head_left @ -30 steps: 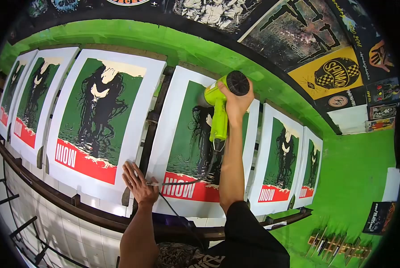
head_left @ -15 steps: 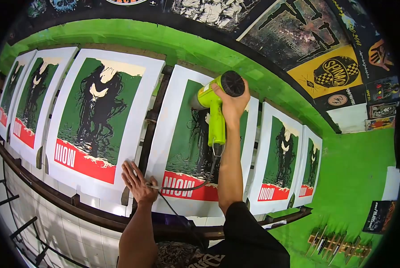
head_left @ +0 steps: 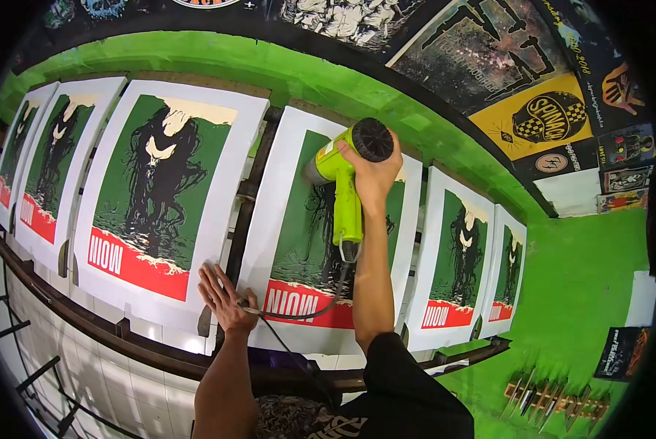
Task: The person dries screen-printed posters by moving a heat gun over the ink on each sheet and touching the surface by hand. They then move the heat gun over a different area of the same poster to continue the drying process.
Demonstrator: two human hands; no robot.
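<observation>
My right hand is closed around a lime-green heat gun with a black rear cap. Its nozzle points down and left over a print in green, black, cream and red on white backing. My left hand has its fingers stretched out, resting by the lower right edge of the neighbouring print. The gun's dark cable loops down across the red band and passes against my left thumb. Whether the thumb pinches it is hard to see.
More prints of the same design, including one on the right and one on the left, lie along a dark metal rack. Posters cover the wall behind. A wooden tool holder hangs at lower right.
My right hand and the heat gun have shifted slightly left and down over the same print. My left hand stays in place.
</observation>
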